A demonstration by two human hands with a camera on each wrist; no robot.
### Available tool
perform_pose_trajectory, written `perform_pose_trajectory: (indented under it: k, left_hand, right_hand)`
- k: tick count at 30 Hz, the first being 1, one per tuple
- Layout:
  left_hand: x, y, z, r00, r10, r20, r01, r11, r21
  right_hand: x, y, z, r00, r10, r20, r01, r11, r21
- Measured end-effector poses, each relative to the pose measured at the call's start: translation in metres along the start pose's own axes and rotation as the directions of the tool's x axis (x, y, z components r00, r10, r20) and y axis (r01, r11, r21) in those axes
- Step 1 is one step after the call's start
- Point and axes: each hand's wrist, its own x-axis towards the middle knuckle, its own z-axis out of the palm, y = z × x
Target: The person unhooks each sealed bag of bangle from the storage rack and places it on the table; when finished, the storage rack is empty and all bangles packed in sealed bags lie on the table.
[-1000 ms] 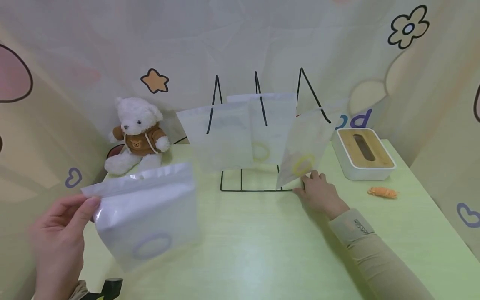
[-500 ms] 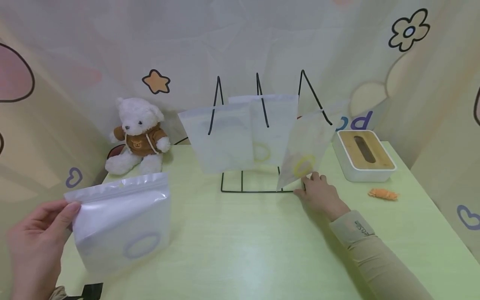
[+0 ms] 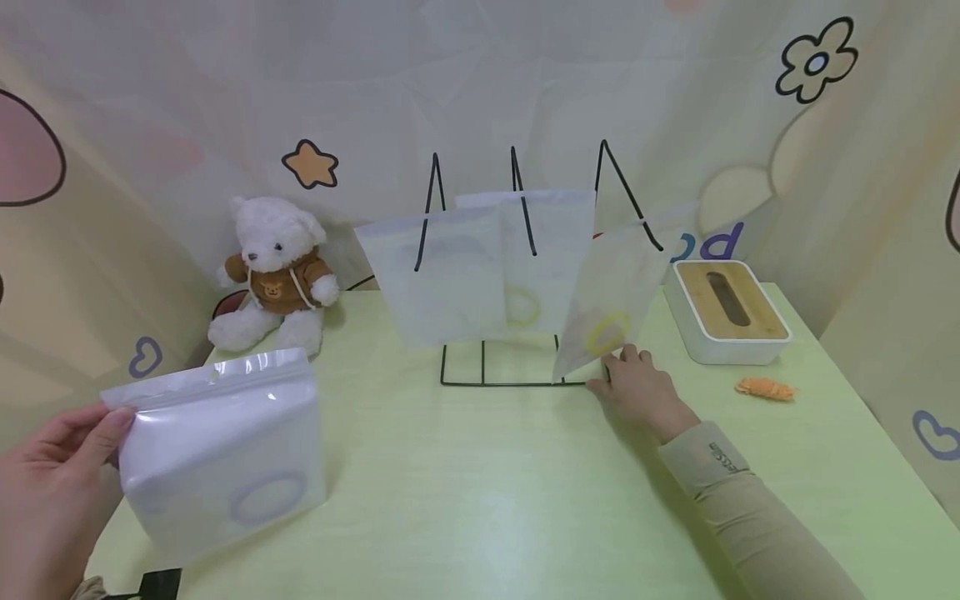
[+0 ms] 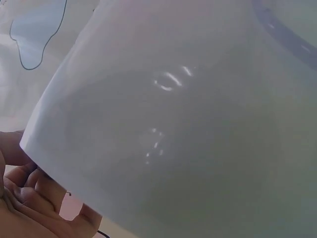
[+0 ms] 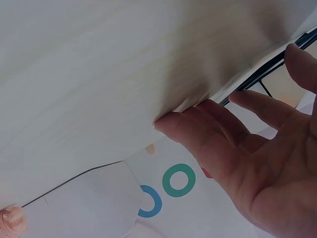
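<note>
My left hand [image 3: 60, 487] pinches the upper left corner of a frosted white zip pouch [image 3: 225, 433], held tilted above the table's left side. A purple ring [image 3: 268, 498] shows through its lower part. In the left wrist view the pouch [image 4: 163, 124] covers most of the frame, with curled fingers [image 4: 37, 193] behind its edge. My right hand [image 3: 639, 392] grips the front right corner of the black wire rack's base [image 3: 510, 384]. Three similar pouches hang on the rack's hooks: left [image 3: 450, 283], middle [image 3: 551, 258] and right [image 3: 618, 275]. Yellow rings show through the middle and right ones.
A white teddy bear [image 3: 273, 267] in a brown hoodie sits at the back left. On the right are a white tissue box [image 3: 727, 312] with a wooden lid and a small orange bundle [image 3: 765, 388]. A printed curtain [image 3: 450, 75] stands behind the table.
My left hand has moved left and slightly down with the pouch, away from the rack. The right hand and the hanging pouches have stayed in place.
</note>
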Motion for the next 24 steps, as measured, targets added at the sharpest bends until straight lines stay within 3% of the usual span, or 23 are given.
perform_pose_trajectory:
  k: [10,17,24]
  left_hand:
    - [0.022,-0.006,-0.013,0.998,-0.027,0.049,0.015,0.974,0.226]
    - [0.038,-0.011,-0.015,0.997,-0.058,0.045,0.029,0.877,0.480]
    - [0.047,-0.013,-0.014,0.995,-0.042,0.088,-0.010,0.851,0.524]
  right_hand:
    - [-0.001,0.000,-0.001,1.000,0.006,-0.002,-0.006,1.000,0.002]
    - [-0.001,0.001,0.000,1.000,0.002,-0.004,-0.002,1.000,0.004]
    - [0.000,0.001,0.001,1.000,0.000,-0.006,0.000,1.000,0.006]
